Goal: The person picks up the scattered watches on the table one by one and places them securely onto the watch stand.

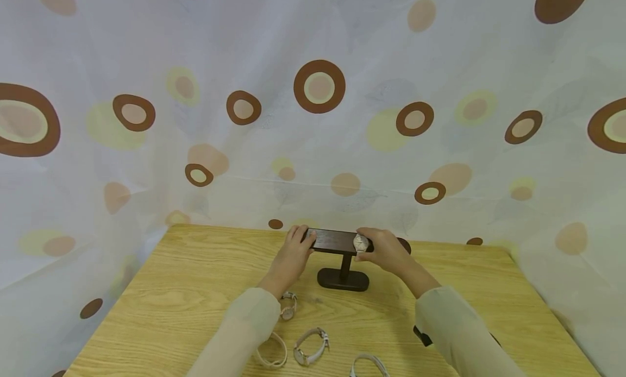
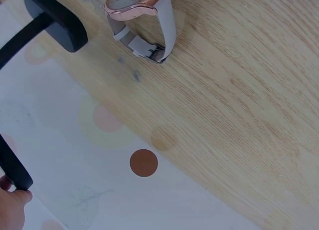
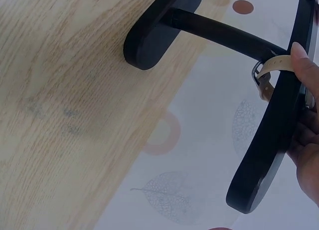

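A dark watch display stand (image 1: 335,240) with a raised bar stands near the far edge of the table. My left hand (image 1: 293,255) grips the bar's left end, thumb and fingers on opposite sides. A watch with a pale round dial (image 1: 361,243) sits around the bar, right of its middle. My right hand (image 1: 388,252) holds this watch at the bar, thumb below and fingers above. In the right wrist view, its cream strap (image 3: 279,64) loops around the bar, and the buckle hangs on the underside. The thumb presses on the strap.
On the wooden table (image 1: 195,279) nearer me lie a rose-gold watch (image 1: 287,313), a white-strapped watch (image 1: 300,356), a cream loop (image 1: 285,351) and a grey-white band (image 1: 370,357). A black object (image 1: 423,336) is partly under my right forearm. A patterned sheet (image 1: 313,149) rises behind the table.
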Tool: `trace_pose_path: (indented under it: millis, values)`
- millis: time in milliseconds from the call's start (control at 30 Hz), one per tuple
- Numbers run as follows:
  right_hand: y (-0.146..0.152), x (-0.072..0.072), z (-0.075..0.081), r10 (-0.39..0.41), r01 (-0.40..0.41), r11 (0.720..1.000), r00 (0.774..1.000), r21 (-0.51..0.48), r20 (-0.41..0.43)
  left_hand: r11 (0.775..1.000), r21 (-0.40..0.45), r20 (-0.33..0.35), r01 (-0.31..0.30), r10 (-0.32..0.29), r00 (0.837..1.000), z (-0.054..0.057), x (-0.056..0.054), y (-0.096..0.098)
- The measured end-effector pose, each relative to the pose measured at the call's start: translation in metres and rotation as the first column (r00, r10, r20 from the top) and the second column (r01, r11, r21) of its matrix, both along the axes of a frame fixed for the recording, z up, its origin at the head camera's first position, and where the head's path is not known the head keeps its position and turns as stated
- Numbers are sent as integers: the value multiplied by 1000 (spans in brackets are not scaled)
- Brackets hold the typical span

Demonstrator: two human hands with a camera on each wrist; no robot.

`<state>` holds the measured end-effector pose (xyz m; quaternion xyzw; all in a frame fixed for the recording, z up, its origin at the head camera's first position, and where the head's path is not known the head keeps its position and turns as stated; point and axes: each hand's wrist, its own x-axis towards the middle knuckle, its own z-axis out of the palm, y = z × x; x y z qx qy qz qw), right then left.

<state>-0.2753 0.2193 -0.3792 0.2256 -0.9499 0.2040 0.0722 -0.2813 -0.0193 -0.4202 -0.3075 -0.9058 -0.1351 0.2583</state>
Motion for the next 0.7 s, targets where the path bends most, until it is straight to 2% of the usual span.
trace_pose_path:
  millis: [267, 400, 700]
  values:
    - [1, 1, -4, 12, -12, 1000, 1000, -20, -9, 1000, -27, -31, -11, 10, 999, -1, 0, 0]
    - [4, 3, -8, -5, 4, 999, 1000, -35, -10, 999, -37, -14, -12, 11, 1000, 0, 2, 0]
    - [7, -1, -11, -15, 14, 998, 1000, -59, -20, 1000, 8, -14, 8, -8, 1000, 0, -2, -2]
